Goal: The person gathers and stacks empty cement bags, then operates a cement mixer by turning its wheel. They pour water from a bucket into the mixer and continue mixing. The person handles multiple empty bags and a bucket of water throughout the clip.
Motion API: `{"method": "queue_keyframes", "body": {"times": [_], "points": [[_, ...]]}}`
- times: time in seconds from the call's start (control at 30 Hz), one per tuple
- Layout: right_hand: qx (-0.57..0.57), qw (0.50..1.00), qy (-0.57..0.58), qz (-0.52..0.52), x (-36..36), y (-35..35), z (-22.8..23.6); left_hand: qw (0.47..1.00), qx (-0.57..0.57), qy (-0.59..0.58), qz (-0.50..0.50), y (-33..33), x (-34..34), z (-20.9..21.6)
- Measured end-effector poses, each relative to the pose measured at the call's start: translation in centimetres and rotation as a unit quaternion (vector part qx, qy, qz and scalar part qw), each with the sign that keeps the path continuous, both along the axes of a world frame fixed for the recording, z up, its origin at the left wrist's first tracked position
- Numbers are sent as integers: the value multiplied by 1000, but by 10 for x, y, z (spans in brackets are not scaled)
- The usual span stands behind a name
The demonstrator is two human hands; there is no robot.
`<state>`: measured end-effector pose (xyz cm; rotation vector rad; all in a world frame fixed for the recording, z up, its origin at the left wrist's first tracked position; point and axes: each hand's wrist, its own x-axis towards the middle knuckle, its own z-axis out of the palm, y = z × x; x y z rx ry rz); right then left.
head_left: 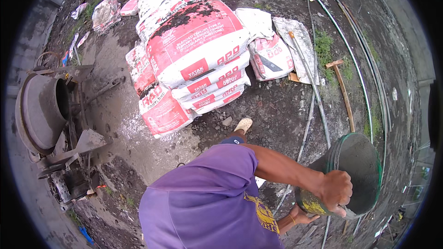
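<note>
A dark bucket point(357, 166) with a green rim and a yellow patch on its side is tilted at the lower right, its mouth facing right. Grey residue coats the inside, and no load shows in it. My left hand point(337, 192) is closed in a fist at the bucket's near rim. Beneath the bucket, my right hand point(301, 216), with a yellow band at the wrist, supports its lower side; some of its fingers are hidden. My purple shirt fills the lower middle.
Stacked red-and-white cement bags point(198, 41) stand ahead. A cement mixer point(44, 110) is at left, beside wet grey ground. Long pipes point(339, 27) and a wooden-handled tool point(342, 92) lie at right. More bags point(272, 57) lie beside the stack.
</note>
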<state>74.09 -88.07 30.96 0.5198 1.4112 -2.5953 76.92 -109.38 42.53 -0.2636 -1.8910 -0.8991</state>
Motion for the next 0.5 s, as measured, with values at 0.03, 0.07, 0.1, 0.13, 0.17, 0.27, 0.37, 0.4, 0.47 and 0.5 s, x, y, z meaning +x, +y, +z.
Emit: {"method": "queue_keyframes", "body": {"times": [0.03, 0.07, 0.1, 0.13, 0.17, 0.27, 0.37, 0.4, 0.47, 0.5], "points": [[-16, 1000, -6, -10, -17, -10, 2, 1000, -9, -7, -12, -13, -21, 5], [-1, 1000, 10, -29, -34, -17, 6, 999, 7, -10, -34, -17, -41, 13], [4, 999, 18, -45, -52, -21, 15, 998, 11, -21, -52, -23, -62, 22], [-21, 998, 10, -63, -67, -34, 16, 997, -2, -36, -72, -38, -82, 25], [-37, 994, -15, -100, -76, -41, 20, 995, -4, -37, -91, -47, -100, 27], [-14, 993, -2, -120, -115, -70, 27, 990, -2, -24, -142, -66, -162, 34], [5, 997, -22, -78, -162, -114, 25, 989, -21, -16, -149, -85, -208, 26], [26, 998, -27, -42, -182, -133, 21, 989, -48, -34, -133, -94, -225, 24], [50, 997, -38, 35, -225, -178, 8, 987, -108, 10, -119, -119, -266, 18], [54, 995, -44, 67, -246, -202, 1, 991, -66, 54, -101, -129, -285, 15]]}}
